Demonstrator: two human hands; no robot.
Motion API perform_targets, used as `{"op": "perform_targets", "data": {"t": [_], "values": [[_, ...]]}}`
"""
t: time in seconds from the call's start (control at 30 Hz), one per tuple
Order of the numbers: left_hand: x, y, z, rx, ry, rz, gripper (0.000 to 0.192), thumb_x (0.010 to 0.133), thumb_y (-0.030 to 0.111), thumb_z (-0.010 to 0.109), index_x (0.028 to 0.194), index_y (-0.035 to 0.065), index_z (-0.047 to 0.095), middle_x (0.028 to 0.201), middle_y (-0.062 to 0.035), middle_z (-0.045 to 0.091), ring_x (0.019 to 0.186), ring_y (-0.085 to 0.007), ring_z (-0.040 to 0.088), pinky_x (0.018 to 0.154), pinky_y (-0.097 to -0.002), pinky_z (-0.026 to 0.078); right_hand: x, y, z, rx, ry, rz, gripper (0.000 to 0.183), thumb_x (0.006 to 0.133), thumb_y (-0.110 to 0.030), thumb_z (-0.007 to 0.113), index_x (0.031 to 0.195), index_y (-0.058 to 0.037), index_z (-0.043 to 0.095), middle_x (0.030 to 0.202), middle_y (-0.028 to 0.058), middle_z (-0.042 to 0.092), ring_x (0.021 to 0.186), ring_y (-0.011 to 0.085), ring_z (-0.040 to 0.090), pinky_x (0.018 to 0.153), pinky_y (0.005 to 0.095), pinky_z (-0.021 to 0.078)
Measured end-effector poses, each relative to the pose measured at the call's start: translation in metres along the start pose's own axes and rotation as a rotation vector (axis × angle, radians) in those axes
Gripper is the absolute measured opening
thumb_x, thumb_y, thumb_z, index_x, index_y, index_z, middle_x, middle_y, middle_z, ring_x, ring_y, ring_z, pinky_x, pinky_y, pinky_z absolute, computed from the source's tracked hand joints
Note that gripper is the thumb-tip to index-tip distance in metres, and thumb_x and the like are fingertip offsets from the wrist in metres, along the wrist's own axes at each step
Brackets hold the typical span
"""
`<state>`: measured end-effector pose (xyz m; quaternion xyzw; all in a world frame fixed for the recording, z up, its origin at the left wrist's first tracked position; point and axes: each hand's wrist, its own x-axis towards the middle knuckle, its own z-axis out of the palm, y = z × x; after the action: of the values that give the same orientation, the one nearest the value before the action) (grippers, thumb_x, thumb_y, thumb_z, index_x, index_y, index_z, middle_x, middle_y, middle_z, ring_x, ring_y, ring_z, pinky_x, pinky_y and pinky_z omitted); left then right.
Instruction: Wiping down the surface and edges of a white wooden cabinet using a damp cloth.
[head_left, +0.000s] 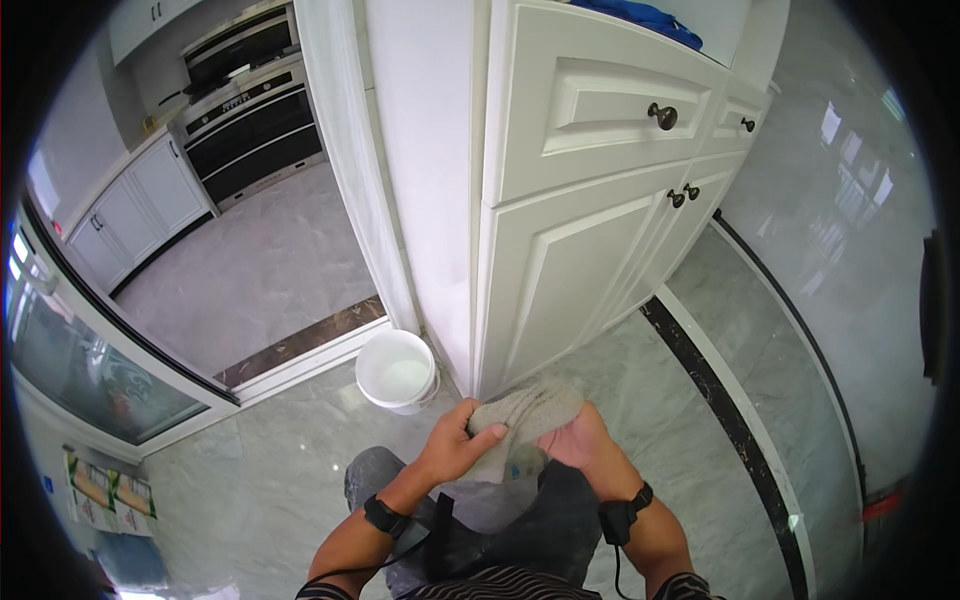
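Note:
A greyish cloth (534, 411) is stretched between my two hands, above my knees. My left hand (459, 442) grips its left side, the thumb lying on top of the fabric. On the other side my right hand (576, 439) holds the right edge, with part of the palm turned up beneath it. Folds hide some of the right fingers. Just beyond my left hand, a white plastic bucket (396, 371) with pale liquid inside stands on the tiled floor. The white cabinet (570, 277) with dark round knobs rises directly ahead of the cloth.
A wall end (427, 187) separates the cabinet from a kitchen doorway with a dark stone threshold (307, 337). A glass sliding door (97, 360) is at the left. Printed bags (112, 491) lie at lower left. Blue fabric (645, 21) rests on the cabinet. Cables hang from both wrist straps.

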<state>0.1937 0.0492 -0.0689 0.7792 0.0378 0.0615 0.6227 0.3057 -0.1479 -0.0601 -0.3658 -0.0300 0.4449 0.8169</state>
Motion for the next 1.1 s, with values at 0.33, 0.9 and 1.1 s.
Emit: {"op": "perform_targets", "data": {"t": [0.33, 0.9, 1.1], "values": [[0.017, -0.013, 0.002, -0.307, 0.05, 0.088, 0.025, 0.106, 0.022, 0.055, 0.116, 0.0002, 0.06, 0.105, -0.0112, 0.07, 0.089, -0.0192, 0.064, 0.082, -0.0342, 0.053, -0.028, -0.009, -0.02, 0.113, 0.046, -0.074, 0.039, 0.103, -0.026, 0.043, 0.123, 0.002, 0.061, 0.123, 0.0158, 0.068, 0.11, 0.029, 0.067, 0.097, 0.0388, 0.052], [0.041, 0.078, -0.006, 0.003, -0.057, 0.065, 0.019, 0.096, 0.018, 0.073, 0.099, 0.0012, 0.065, 0.092, -0.0044, 0.065, 0.087, -0.0103, 0.059, 0.076, -0.0284, 0.049, -0.043, -0.065, 0.022, 0.1, -0.269, 0.126, 0.038, 0.098, -0.018, 0.062, 0.129, 0.0036, 0.063, 0.118, 0.0097, 0.069, 0.104, 0.0159, 0.066, 0.091, 0.0276, 0.0508], [0.047, 0.115, -0.014, -0.126, 0.164, 0.222, 0.025, 0.094, 0.013, 0.074, 0.106, 0.0012, 0.056, 0.094, -0.0044, 0.067, 0.086, -0.0099, 0.061, 0.075, -0.0272, 0.051, -0.03, -0.056, 0.016, -0.881, -0.012, -0.462, 0.018, 0.096, -0.018, 0.07, 0.1, -0.0003, 0.067, 0.096, 0.0046, 0.065, 0.084, 0.0102, 0.057, 0.077, 0.0248, 0.0452]]}}
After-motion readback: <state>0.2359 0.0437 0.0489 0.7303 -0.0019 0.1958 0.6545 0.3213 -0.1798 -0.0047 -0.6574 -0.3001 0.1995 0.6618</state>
